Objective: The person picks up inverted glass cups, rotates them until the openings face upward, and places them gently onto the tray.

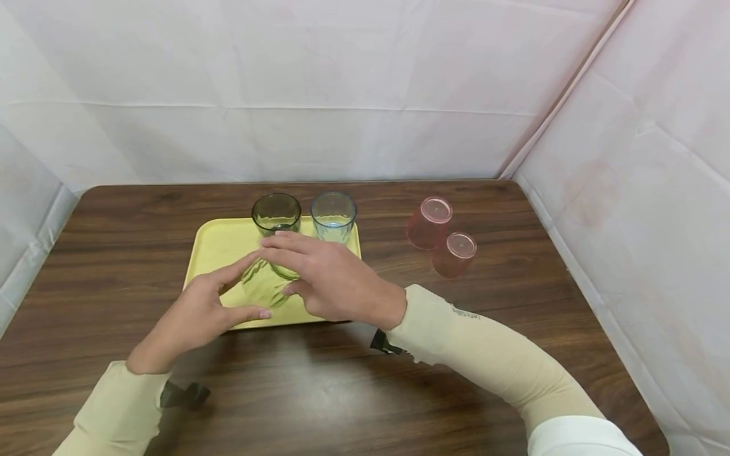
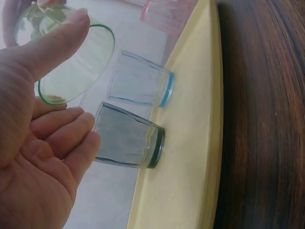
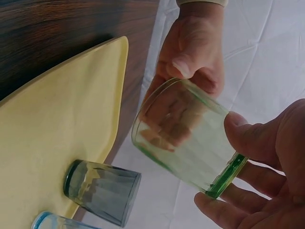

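My right hand (image 1: 336, 278) grips a clear green drinking glass (image 3: 205, 157) near its thick base, thumb on one side and fingers on the other. The glass is tilted above the yellow tray (image 1: 219, 244), its mouth toward my left hand (image 1: 196, 310). That hand is spread in a C shape, with the thumb and fingers apart at the rim. In the left wrist view the left thumb overlaps the green rim. A smoky dark glass (image 2: 126, 136) and a light blue glass (image 2: 138, 81) stand upright on the tray just beyond the hands.
Two pink tumblers (image 1: 429, 221) stand upside down on the wooden table (image 1: 319, 392), right of the tray. White cloth walls (image 1: 319, 139) rise behind the table and along its sides.
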`<state>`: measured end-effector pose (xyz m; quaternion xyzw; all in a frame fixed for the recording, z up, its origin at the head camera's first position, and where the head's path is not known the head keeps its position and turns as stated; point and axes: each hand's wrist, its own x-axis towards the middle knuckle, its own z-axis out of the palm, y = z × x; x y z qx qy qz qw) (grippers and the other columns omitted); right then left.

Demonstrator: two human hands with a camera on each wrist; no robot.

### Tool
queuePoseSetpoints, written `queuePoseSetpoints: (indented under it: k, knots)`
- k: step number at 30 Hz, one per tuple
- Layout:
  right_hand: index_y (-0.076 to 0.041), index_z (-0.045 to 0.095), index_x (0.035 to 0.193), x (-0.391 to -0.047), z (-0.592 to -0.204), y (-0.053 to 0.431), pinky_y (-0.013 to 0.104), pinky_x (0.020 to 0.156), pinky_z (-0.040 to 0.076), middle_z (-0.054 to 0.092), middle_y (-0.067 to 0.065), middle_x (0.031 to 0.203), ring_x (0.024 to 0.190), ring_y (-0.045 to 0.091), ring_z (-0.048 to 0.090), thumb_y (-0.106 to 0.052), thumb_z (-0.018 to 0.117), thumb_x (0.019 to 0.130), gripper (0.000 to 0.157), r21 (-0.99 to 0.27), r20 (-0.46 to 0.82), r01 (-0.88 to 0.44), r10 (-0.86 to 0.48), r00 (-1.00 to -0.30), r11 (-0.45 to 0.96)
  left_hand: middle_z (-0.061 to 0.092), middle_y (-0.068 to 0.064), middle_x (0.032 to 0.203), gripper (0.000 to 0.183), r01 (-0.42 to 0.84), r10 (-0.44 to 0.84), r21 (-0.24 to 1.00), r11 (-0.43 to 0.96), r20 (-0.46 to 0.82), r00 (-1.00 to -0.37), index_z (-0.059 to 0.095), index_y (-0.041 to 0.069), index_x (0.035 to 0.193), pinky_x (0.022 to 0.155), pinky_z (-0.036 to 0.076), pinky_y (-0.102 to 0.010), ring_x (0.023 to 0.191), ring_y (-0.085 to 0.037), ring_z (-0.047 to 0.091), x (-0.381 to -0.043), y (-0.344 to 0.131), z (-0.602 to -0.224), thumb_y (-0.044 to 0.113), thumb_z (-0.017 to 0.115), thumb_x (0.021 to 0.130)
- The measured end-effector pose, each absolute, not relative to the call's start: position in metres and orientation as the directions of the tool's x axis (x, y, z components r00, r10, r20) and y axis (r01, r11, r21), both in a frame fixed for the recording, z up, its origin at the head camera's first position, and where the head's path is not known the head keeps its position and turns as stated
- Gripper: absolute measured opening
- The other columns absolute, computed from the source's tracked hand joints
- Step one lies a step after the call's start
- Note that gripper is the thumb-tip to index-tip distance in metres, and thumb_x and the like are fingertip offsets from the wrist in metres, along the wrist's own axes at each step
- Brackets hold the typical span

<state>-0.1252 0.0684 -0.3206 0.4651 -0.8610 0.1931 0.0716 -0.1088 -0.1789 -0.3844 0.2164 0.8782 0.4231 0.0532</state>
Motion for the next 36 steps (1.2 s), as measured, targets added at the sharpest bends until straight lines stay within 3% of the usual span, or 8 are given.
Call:
queuePoseSetpoints:
  k: [2,5,9,13,17,24,31,36]
  knots:
    - [-0.01,0.063,0.142,-0.125,-0.322,0.071,0.028,0.101,0.059,0.062,0.005,0.149,0.139,0.018,0.059,-0.01,0.08,0.09,0.055,-0.271,0.322,-0.825,-0.761,-0.563,0.495,0.049,-0.009,0.161,0.087,0.326,0.416,0.777,0.539,0.091,-0.905,0.046,0.013,0.158,0.115,0.045,-0.054,0.146,-0.037,0.05,-0.108,-0.178,-0.385,0.033,0.088,0.085]
    - [-0.008,0.064,0.141,-0.125,-0.325,0.073,0.027,0.1,0.059,0.062,0.006,0.149,0.136,0.017,0.062,-0.013,0.081,0.091,0.052,-0.277,0.345,-0.827,-0.752,-0.561,0.49,0.055,-0.011,0.155,0.083,0.309,0.398,0.798,0.518,0.095,-0.913,0.05,0.01,0.155,0.111,0.052,-0.027,0.141,-0.033,0.056,-0.107,-0.178,-0.385,0.031,0.089,0.084]
    - [-0.005,0.064,0.139,-0.125,-0.327,0.076,0.027,0.103,0.057,0.062,0.008,0.148,0.136,0.019,0.062,-0.013,0.081,0.091,0.051,-0.276,0.376,-0.833,-0.744,-0.553,0.479,0.066,-0.014,0.143,0.077,0.324,0.367,0.827,0.46,0.155,-0.917,0.057,0.006,0.149,0.095,0.048,-0.003,0.127,-0.008,0.065,-0.107,-0.177,-0.386,0.021,0.091,0.082]
    - [-0.003,0.064,0.137,-0.126,-0.33,0.079,0.028,0.102,0.058,0.063,0.01,0.146,0.133,0.021,0.064,-0.014,0.081,0.091,0.05,-0.272,0.411,-0.839,-0.731,-0.544,0.472,0.072,-0.015,0.133,0.073,0.365,0.332,0.833,0.415,0.235,-0.913,0.062,0.005,0.144,0.092,0.051,-0.004,0.114,0.014,0.063,-0.106,-0.177,-0.386,0.011,0.093,0.078]
    - [-0.002,0.063,0.136,-0.127,-0.332,0.082,0.028,0.101,0.058,0.063,0.011,0.146,0.13,0.021,0.066,-0.014,0.08,0.092,0.049,-0.282,0.421,-0.835,-0.722,-0.55,0.472,0.075,-0.012,0.125,0.073,0.372,0.31,0.843,0.389,0.261,-0.914,0.062,0.003,0.143,0.087,0.055,-0.007,0.107,0.012,0.068,-0.104,-0.178,-0.382,0.004,0.092,0.076]
    - [-0.004,0.062,0.14,-0.128,-0.332,0.086,0.033,0.101,0.059,0.062,0.011,0.149,0.13,0.022,0.066,-0.01,0.077,0.095,0.048,-0.375,0.369,-0.774,-0.684,-0.629,0.51,0.066,0.028,0.126,0.075,0.414,0.3,0.853,0.318,0.324,-0.897,0.058,-0.002,0.145,0.089,0.056,-0.009,0.113,0.01,0.068,-0.104,-0.181,-0.372,-0.011,0.086,0.075]
    - [-0.006,0.064,0.139,-0.124,-0.33,0.085,0.033,0.117,0.049,0.061,0.009,0.151,0.145,0.025,0.055,-0.012,0.078,0.093,0.048,-0.252,0.417,-0.802,-0.687,-0.594,0.541,0.069,0.017,0.124,0.074,0.474,0.297,0.834,0.284,0.393,-0.87,0.06,-0.006,0.141,0.09,0.056,-0.01,0.11,0.01,0.069,-0.106,-0.174,-0.369,-0.016,0.085,0.072]
    - [-0.006,0.067,0.137,-0.113,-0.331,0.074,0.03,0.126,0.036,0.064,0.008,0.148,0.147,0.027,0.053,-0.013,0.077,0.094,0.045,-0.035,0.517,-0.847,-0.715,-0.47,0.531,0.073,-0.011,0.125,0.07,0.48,0.267,0.792,0.376,0.404,-0.875,0.065,0.0,0.139,0.09,0.054,-0.007,0.106,0.016,0.065,-0.105,-0.17,-0.363,-0.008,0.088,0.073]
